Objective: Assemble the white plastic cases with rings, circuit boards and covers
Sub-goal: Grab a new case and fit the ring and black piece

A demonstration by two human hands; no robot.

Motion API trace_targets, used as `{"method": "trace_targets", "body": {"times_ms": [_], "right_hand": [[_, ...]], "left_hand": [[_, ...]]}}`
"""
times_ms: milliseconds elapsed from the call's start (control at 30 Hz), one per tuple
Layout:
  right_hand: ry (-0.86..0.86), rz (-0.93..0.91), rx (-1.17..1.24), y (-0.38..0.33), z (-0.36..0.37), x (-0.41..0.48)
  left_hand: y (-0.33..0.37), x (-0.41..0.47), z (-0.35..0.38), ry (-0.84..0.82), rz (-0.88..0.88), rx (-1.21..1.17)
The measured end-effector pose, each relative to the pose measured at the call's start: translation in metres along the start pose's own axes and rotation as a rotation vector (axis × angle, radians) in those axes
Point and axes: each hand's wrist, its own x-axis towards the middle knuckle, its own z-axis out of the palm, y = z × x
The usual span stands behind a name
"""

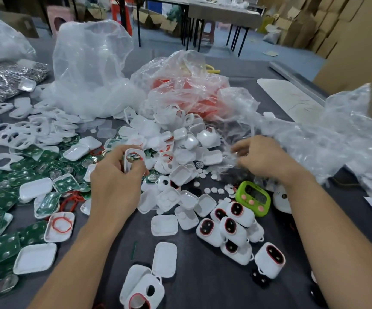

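Note:
My left hand grips a white plastic case frame with an open window, held upright above the table. My right hand reaches into a clear plastic bag, fingers curled on the film. Green circuit boards lie spread at the left. Loose white covers and white frames are scattered around. A red ring lies inside one cover. Several finished cases with red-rimmed dark windows are stacked at the lower right.
A green timer stands beside the finished cases. A large clear bag and a bag with red parts sit at the back. Small white discs dot the grey table. Cardboard boxes stand at the far right.

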Motion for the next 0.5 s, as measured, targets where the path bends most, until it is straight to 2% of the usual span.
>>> {"method": "trace_targets", "body": {"times_ms": [67, 100, 133, 200, 233, 267, 300, 333, 400, 467, 500], "right_hand": [[-0.112, -0.108, 0.333, 0.001, -0.004, -0.007], [-0.12, -0.169, 0.546, 0.0, -0.008, -0.011], [-0.041, -0.214, 0.735, 0.0, -0.014, -0.013], [0.343, -0.178, 0.996, 0.003, -0.028, -0.004], [0.583, -0.101, 1.011, 0.008, -0.034, 0.006], [0.775, -0.003, 0.911, 0.013, -0.04, 0.017], [0.843, 0.088, 0.745, 0.016, -0.042, 0.026], [0.77, 0.164, 0.596, 0.019, -0.04, 0.034], [0.379, 0.265, 0.421, 0.019, -0.029, 0.05], [0.045, 0.251, 0.107, 0.015, -0.02, 0.057], [-0.043, 0.217, -0.035, 0.013, -0.018, 0.059]], "left_hand": [[0.0, 0.0, 0.001, -0.01, 0.009, 0.021], [-0.001, -0.001, 0.001, -0.013, 0.015, 0.032], [-0.001, -0.001, 0.001, -0.016, 0.022, 0.039], [-0.001, -0.001, 0.002, -0.019, 0.028, 0.043], [-0.002, 0.0, 0.002, -0.019, 0.028, 0.05], [-0.002, 0.0, 0.002, -0.018, 0.027, 0.061], [-0.002, -0.001, 0.003, -0.021, 0.025, 0.073], [-0.002, -0.001, 0.003, -0.023, 0.026, 0.083], [-0.002, -0.003, 0.005, -0.027, 0.036, 0.103], [-0.001, -0.004, 0.006, -0.033, 0.044, 0.116], [-0.002, -0.004, 0.006, -0.035, 0.045, 0.119]]}}
